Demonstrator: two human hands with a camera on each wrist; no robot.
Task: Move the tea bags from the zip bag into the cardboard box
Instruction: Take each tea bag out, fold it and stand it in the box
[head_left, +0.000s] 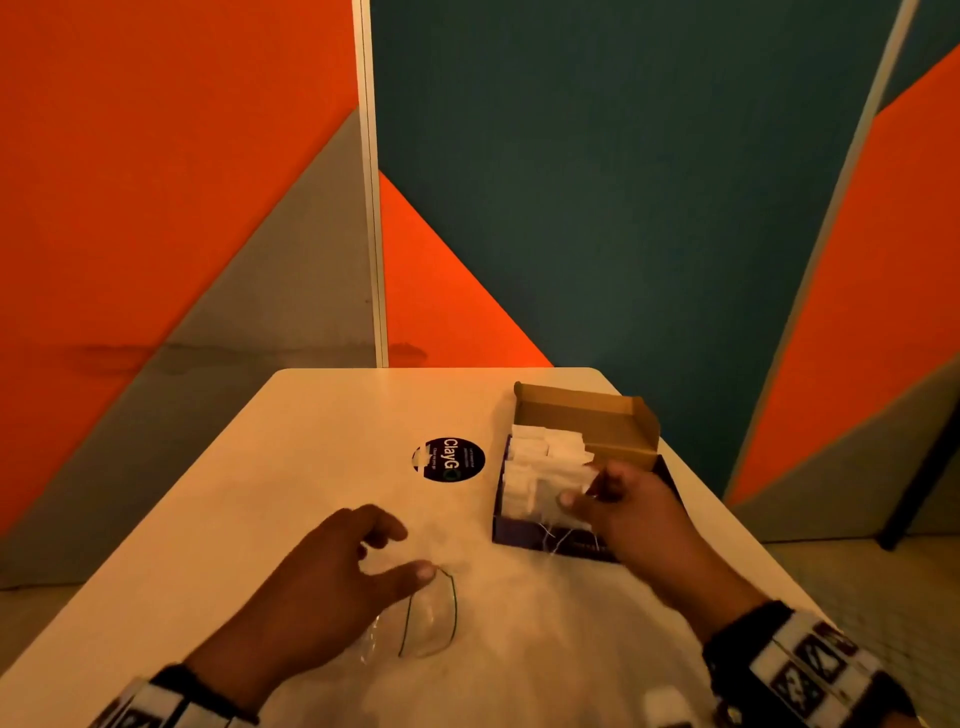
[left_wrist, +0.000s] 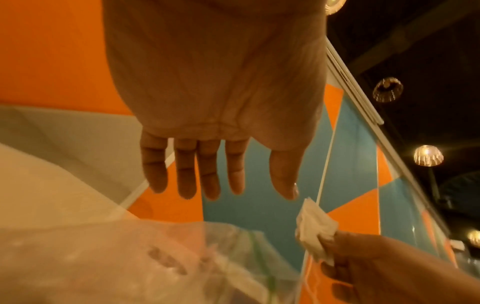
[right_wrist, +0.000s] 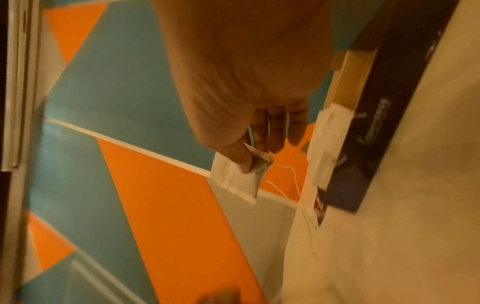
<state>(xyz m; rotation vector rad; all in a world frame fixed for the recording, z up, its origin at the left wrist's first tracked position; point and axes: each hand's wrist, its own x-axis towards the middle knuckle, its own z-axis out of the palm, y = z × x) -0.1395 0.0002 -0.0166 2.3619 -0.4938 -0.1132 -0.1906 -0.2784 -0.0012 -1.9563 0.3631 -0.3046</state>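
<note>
**The table and what lies on it**

A pale table (head_left: 322, 415) with rounded far corners carries everything. On its right far part stands the open cardboard box (head_left: 524, 535), dark outside and brown inside. Left of the box, a round black sticker (head_left: 451, 459) is on the surface. Nearer, in the middle, lies the clear zip bag (head_left: 428, 618). A small white thing (head_left: 666, 701), blurred, lies at the near edge.

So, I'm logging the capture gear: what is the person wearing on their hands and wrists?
Both hands are bare, no gloves. The left hand and right hand each have a black wrist strap carrying white blocks printed with black square marker patterns. No sleeves or cables show.
</note>
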